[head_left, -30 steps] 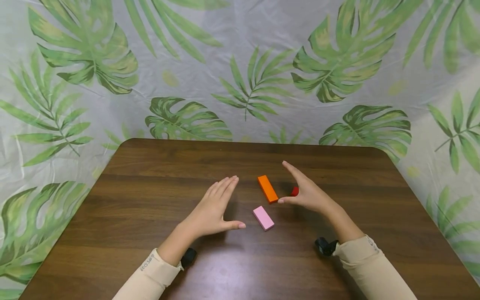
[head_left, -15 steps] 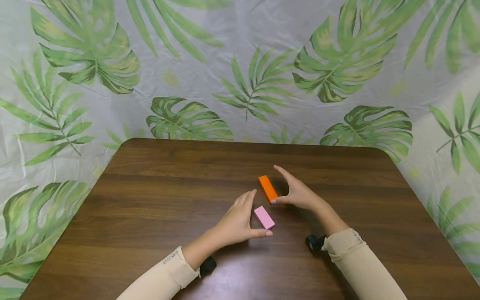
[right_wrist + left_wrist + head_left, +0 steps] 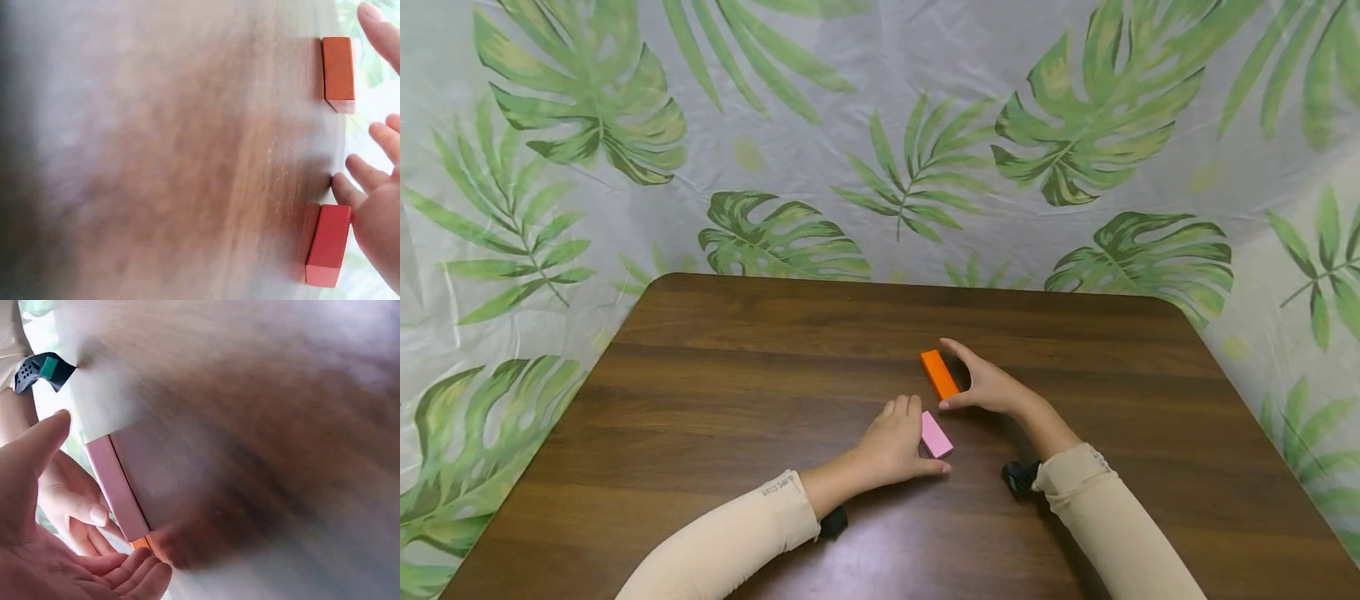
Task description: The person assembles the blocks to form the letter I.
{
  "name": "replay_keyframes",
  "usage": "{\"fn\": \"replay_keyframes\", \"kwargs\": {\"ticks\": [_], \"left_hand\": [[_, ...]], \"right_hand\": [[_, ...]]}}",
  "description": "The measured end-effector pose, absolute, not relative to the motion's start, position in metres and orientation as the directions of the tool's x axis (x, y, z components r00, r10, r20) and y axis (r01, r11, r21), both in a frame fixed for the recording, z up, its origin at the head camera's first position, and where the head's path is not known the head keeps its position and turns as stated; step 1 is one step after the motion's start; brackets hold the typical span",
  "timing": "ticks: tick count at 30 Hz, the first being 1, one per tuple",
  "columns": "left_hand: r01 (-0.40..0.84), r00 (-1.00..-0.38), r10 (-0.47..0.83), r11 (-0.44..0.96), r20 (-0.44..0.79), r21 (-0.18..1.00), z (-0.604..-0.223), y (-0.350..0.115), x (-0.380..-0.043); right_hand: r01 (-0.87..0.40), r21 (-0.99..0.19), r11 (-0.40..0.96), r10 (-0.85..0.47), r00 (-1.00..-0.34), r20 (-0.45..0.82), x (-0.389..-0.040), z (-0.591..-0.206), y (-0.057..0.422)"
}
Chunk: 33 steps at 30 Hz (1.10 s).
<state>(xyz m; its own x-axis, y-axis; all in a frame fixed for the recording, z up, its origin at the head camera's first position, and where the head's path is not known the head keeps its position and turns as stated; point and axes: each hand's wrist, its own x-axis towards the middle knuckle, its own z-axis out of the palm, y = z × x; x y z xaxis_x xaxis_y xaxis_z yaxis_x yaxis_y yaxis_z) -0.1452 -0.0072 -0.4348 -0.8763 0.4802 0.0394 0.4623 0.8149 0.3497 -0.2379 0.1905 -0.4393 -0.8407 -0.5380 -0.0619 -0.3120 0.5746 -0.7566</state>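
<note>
Three blocks on the brown wood-grain tabletop (image 3: 752, 375), all lying flat. Pink block (image 3: 936, 436) slightly right of the middle, long axis slanting from far left to near right. Orange block (image 3: 940, 374) beyond it, nearer the far edge, same slant, a small gap between the two. Red block (image 3: 328, 244) shows in the right wrist view only, on the outer side of the right hand, just beside it; contact unclear. Head view has it hidden.

Left hand (image 3: 891, 442) is at the pink block: thumb and fingers apart, block between them. Fingers lie along its left long side and cover part of that edge; thumb is just beside the near end. Cannot tell if the fingertips touch it.

Right hand (image 3: 988, 385) is around the orange block: thumb and fingers apart, thumb at the near end, index finger by the far right side. Can't tell whether the thumb touches.

Both arms come in from the near side in beige sleeves (image 3: 718, 546), dark markings on the cuffs. Black device (image 3: 1021, 478) under the right wrist, another under the left. Behind the far edge: pale backdrop (image 3: 925, 50), green leaf print, some creases. Left wrist view partly blurred.
</note>
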Motion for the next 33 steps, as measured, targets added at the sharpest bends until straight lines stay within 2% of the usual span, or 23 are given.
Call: {"fn": "replay_keyframes", "kwargs": {"ticks": [10, 14, 25, 33], "left_hand": [[0.477, -0.874, 0.485, 0.842, 0.033, 0.254, -0.44, -0.004, -0.149], [0.469, -0.879, 0.476, 0.847, 0.036, 0.252, -0.44, -0.006, -0.15], [0.464, -0.842, 0.539, 0.752, -0.029, 0.469, -0.443, -0.021, -0.163], [0.522, -0.778, 0.627, 0.688, -0.049, 0.505, -0.442, -0.03, -0.166]], "right_hand": [[-0.325, -0.733, 0.597, -0.585, -0.802, -0.121, -0.242, -0.437, 0.187], [-0.341, -0.73, 0.592, -0.602, -0.79, -0.119, -0.248, -0.442, 0.188], [-0.375, -0.666, 0.646, -0.602, -0.786, -0.141, -0.25, -0.437, 0.183], [-0.388, -0.616, 0.685, -0.598, -0.782, -0.174, -0.251, -0.434, 0.177]]}}
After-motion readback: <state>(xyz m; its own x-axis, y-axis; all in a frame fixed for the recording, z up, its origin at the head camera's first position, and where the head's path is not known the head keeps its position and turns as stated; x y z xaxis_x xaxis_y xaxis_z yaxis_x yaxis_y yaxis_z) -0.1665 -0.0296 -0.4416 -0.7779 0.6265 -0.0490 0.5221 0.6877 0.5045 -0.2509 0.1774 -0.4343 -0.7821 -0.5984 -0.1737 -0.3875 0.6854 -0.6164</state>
